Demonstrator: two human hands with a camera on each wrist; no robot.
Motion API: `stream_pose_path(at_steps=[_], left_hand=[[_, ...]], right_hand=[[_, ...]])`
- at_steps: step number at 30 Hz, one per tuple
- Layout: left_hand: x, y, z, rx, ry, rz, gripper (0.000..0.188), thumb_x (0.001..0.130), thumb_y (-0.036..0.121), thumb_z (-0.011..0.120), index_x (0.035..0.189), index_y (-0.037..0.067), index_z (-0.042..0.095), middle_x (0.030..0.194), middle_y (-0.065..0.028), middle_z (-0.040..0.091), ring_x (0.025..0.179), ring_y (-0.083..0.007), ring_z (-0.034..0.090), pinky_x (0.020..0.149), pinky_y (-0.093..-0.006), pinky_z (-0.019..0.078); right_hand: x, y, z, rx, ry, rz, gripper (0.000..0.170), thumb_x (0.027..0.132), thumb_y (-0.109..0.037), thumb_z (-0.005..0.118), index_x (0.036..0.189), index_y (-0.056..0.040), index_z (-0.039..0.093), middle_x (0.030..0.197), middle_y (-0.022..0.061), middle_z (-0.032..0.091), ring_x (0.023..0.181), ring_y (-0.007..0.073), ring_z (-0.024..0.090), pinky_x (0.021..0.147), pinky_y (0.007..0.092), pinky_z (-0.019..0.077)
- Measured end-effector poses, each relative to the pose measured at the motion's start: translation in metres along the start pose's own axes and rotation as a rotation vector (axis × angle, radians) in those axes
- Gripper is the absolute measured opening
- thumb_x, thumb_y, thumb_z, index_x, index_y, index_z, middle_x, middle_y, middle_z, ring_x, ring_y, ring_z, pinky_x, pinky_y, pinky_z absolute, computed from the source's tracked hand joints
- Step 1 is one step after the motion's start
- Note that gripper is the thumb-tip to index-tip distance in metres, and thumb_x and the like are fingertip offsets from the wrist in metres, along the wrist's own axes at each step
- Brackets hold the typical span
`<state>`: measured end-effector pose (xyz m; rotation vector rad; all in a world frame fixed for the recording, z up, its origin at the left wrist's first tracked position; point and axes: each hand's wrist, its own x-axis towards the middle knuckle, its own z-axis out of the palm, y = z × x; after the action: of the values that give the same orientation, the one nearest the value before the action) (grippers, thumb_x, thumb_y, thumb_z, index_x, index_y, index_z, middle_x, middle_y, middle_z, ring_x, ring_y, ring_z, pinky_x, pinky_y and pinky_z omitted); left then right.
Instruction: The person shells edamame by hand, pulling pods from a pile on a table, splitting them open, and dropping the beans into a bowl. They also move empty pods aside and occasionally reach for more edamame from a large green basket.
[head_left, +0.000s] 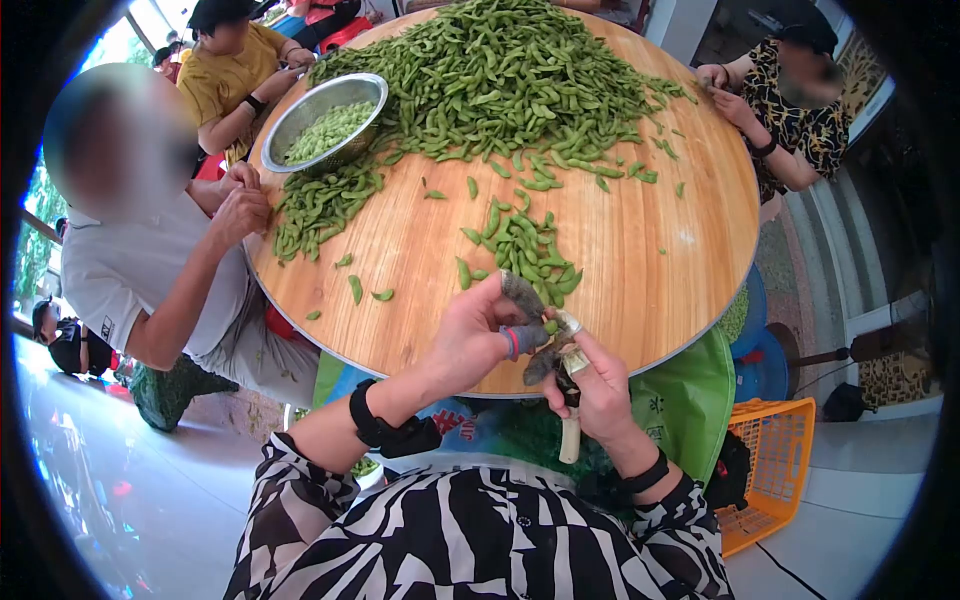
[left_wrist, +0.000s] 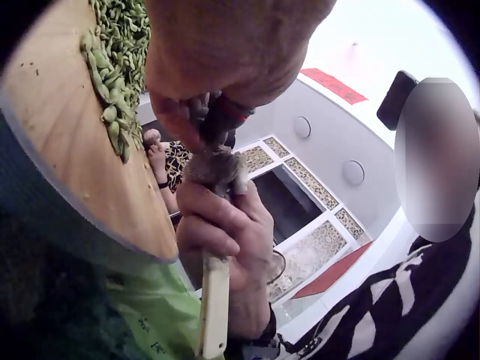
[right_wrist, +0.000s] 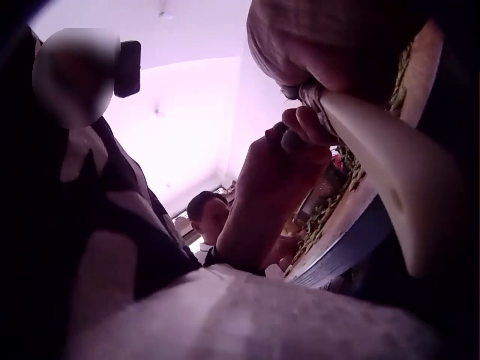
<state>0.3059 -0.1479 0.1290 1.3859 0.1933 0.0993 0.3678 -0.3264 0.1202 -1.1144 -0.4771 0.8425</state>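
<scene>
My left hand (head_left: 468,335) is over the table's near edge, grey covers on some fingers and a grey-and-red band on one. It pinches a green soybean pod (head_left: 551,326) against the fingertips of my right hand (head_left: 598,392). Taped fingers of the right hand curl around a tool with a cream handle (head_left: 570,438), which hangs below the palm; its working end is hidden by the fingers. In the left wrist view, the handle (left_wrist: 214,307) points down from the right fist. Just beyond my hands lies a small pile of soybean pods (head_left: 525,245).
A large heap of pods (head_left: 500,80) covers the far side of the round wooden table (head_left: 640,270). To the left stands a metal colander (head_left: 270,155) with shelled beans. Other people sit around the table. An orange crate (head_left: 775,470) is on the floor at right.
</scene>
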Motion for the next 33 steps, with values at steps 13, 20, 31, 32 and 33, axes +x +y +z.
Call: stream_pose_path(at_steps=[13, 20, 31, 32, 33], left_hand=[[-0.008, -0.015, 0.011, -0.006, 0.073, 0.198, 0.036, 0.082, -0.006, 0.066, 0.113, 0.003, 0.049, 0.101, -0.0073, 0.066, 0.095, -0.0146, 0.062, 0.081, -0.0266, 0.0516], [-0.003, -0.009, 0.007, -0.252, -0.028, 0.026, 0.036, 0.078, -0.01, 0.065, 0.108, 0.004, 0.049, 0.096, -0.0087, 0.066, 0.087, -0.0165, 0.064, 0.074, -0.0275, 0.0531], [0.005, -0.019, 0.03, -0.709, -0.096, -0.304, 0.024, 0.083, -0.001, 0.061, 0.102, 0.006, 0.05, 0.09, -0.0082, 0.065, 0.072, -0.0178, 0.063, 0.061, -0.0275, 0.0509], [0.006, -0.022, 0.031, -0.692, -0.1, -0.275, 0.024, 0.082, -0.003, 0.061, 0.103, 0.006, 0.051, 0.09, -0.0077, 0.064, 0.072, -0.0173, 0.063, 0.061, -0.027, 0.0501], [0.007, -0.024, 0.032, -0.674, -0.103, -0.246, 0.025, 0.082, -0.005, 0.061, 0.103, 0.005, 0.051, 0.09, -0.0071, 0.064, 0.073, -0.0169, 0.062, 0.062, -0.0265, 0.0493]], right_hand=[[-0.004, -0.002, -0.006, -0.106, -0.014, 0.01, 0.038, 0.099, -0.008, 0.043, 0.136, -0.0012, 0.047, 0.066, -0.0023, 0.049, 0.048, 0.0038, 0.041, 0.043, 0.0181, 0.0316], [-0.009, -0.001, -0.018, -0.103, -0.065, -0.043, 0.037, 0.097, -0.003, 0.044, 0.133, 0.0001, 0.05, 0.082, 0.0008, 0.058, 0.049, 0.0036, 0.041, 0.043, 0.0183, 0.0323], [-0.018, -0.01, -0.038, -0.769, -0.102, -0.455, 0.038, 0.087, 0.006, 0.052, 0.125, 0.007, 0.053, 0.106, 0.0175, 0.065, 0.082, 0.0203, 0.063, 0.071, 0.029, 0.0514], [-0.019, -0.011, -0.039, -0.786, -0.097, -0.5, 0.037, 0.088, 0.006, 0.052, 0.125, 0.0061, 0.053, 0.102, 0.0153, 0.065, 0.076, 0.0178, 0.062, 0.066, 0.0274, 0.0504], [-0.019, -0.011, -0.04, -0.802, -0.092, -0.547, 0.037, 0.088, 0.006, 0.051, 0.125, 0.0052, 0.054, 0.099, 0.0132, 0.066, 0.07, 0.0154, 0.061, 0.062, 0.0258, 0.0494]])
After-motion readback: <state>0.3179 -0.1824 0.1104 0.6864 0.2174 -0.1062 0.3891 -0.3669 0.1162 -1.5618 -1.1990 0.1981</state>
